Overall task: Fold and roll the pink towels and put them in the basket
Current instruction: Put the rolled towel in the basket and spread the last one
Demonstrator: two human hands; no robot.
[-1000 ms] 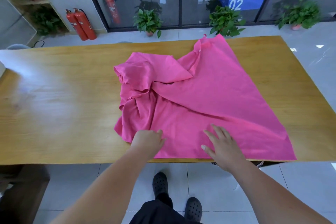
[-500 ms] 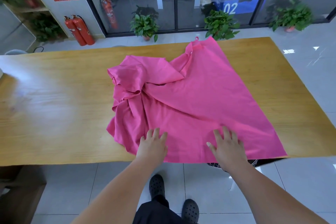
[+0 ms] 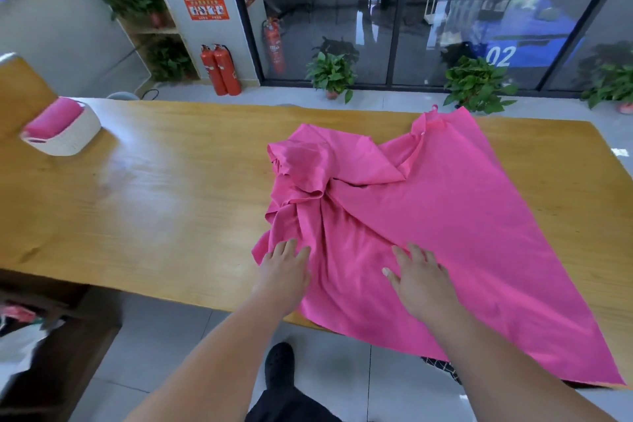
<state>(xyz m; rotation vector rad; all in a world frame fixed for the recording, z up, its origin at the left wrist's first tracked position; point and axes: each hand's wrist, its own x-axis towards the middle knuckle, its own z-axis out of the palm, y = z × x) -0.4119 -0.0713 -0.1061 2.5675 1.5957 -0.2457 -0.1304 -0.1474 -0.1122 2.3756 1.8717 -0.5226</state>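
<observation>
While the pink towel (image 3: pixel 445 209) lies bunched on the table (image 3: pixel 154 202), both the left hand (image 3: pixel 286 272) and right hand (image 3: pixel 423 283) are laid flat on it, fingers straight, gripping nothing; creases are best pressed outward before any fold is made.

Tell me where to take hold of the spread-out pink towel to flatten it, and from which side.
Probably the folded-over flap at the far left of the pink towel, coming from the left over the table. That side is bunched in pleats while the right half lies flat. Pinch its free edge with the fingers of the left hand.
</observation>
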